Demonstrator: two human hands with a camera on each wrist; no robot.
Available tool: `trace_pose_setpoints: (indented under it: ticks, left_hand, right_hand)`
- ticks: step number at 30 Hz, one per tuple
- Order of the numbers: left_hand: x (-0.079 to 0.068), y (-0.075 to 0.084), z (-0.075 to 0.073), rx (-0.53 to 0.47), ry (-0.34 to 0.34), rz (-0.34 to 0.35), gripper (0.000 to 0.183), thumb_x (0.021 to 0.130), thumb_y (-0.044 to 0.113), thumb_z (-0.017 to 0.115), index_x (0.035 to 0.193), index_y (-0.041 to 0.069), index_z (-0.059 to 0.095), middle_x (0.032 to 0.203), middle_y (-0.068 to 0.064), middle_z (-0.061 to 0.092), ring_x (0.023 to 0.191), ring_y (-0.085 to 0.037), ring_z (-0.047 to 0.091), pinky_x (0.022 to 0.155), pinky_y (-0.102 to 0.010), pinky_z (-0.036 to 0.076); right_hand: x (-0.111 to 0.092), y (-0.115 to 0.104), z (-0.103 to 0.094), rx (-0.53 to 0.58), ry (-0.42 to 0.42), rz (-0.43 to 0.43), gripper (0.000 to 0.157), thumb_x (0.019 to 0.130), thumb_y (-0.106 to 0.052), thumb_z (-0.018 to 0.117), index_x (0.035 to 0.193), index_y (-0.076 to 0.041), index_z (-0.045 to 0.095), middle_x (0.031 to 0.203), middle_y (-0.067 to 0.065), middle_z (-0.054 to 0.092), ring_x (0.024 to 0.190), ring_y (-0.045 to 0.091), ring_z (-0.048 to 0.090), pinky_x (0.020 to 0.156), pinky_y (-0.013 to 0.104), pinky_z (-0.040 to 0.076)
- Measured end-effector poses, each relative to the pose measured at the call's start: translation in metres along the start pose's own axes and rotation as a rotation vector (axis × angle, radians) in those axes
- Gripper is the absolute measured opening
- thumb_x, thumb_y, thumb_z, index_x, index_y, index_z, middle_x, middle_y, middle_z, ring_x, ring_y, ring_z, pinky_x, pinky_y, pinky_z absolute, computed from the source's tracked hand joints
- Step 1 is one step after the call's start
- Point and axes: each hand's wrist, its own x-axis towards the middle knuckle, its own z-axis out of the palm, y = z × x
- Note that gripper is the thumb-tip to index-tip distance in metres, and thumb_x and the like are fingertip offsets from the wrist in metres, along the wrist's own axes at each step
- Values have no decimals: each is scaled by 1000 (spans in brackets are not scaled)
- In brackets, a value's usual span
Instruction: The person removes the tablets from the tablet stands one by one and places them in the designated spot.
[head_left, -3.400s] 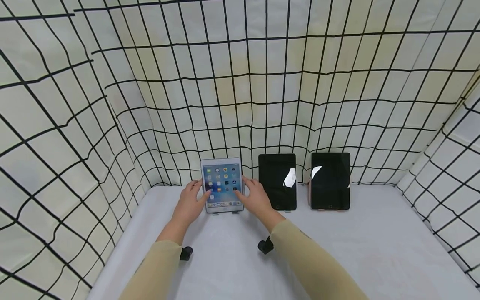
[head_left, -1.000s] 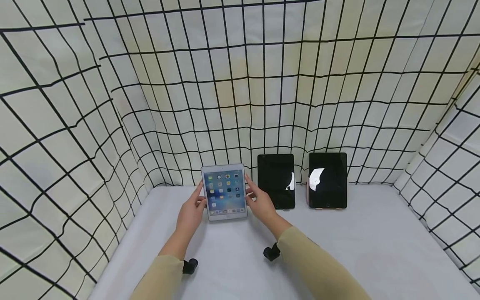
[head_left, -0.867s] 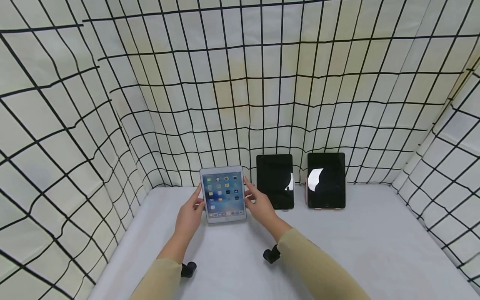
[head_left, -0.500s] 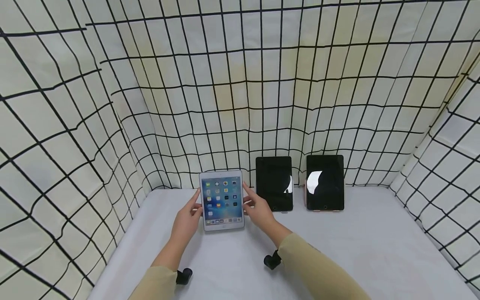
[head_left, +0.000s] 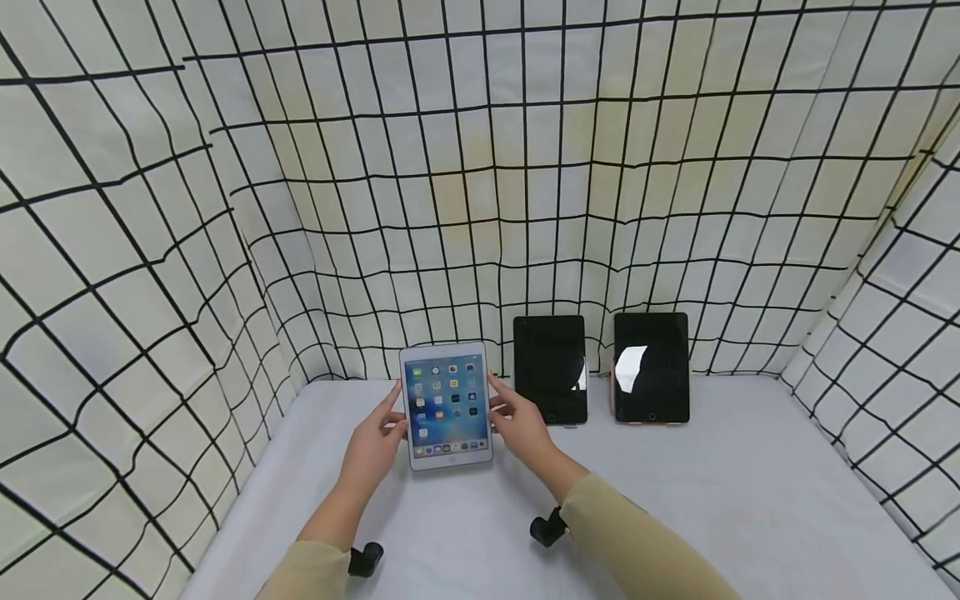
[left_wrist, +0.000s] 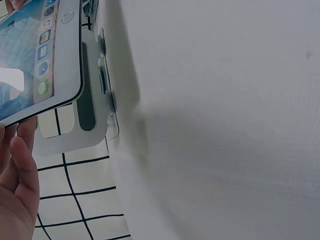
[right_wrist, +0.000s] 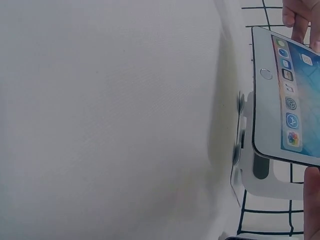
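A white tablet [head_left: 447, 407] with a lit screen of app icons stands upright, leaning slightly back, in the head view. My left hand [head_left: 372, 446] holds its left edge and my right hand [head_left: 523, 427] its right edge, thumbs at the sides. Both wrist views show a gap between the tablet's lower end and a white stand [left_wrist: 65, 145] with dark grey pads behind it. The left wrist view catches my left fingers [left_wrist: 22, 165] by the tablet's edge. In the right wrist view, part of my right hand [right_wrist: 311, 200] appears beside the other edge. The tablet's back is hidden.
Right of the held tablet, two black tablets with dark screens, a nearer one [head_left: 551, 367] and a farther one [head_left: 651, 371], lean upright on the white table [head_left: 675, 500]. A white wall with a black grid [head_left: 555, 192] rises behind and on both sides.
The white tablet has come off its stand, toward me and lower in the head view. Both thumbs have shifted from the screen's front to the side edges. The black tablets stay put.
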Motion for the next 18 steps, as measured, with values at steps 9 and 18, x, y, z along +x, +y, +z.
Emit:
trace_pose_setpoints:
  ticks: [9, 18]
  left_hand:
    - [0, 6, -4, -19, -57, -16, 67, 100, 10, 58, 157, 31, 29, 113, -9, 67, 90, -18, 68, 73, -32, 53]
    - [-2, 3, -11, -34, -115, -28, 68, 98, 6, 58, 157, 26, 30, 109, -11, 67, 83, -18, 68, 67, -31, 52]
  right_hand:
    - [-2, 2, -5, 89, -43, 59, 67, 96, -4, 63, 151, -34, 41, 113, 9, 62, 93, 20, 63, 79, 34, 58]
    - [-6, 2, -5, 143, -101, 113, 68, 94, -2, 65, 151, -32, 42, 109, 9, 62, 92, 20, 63, 74, 32, 58]
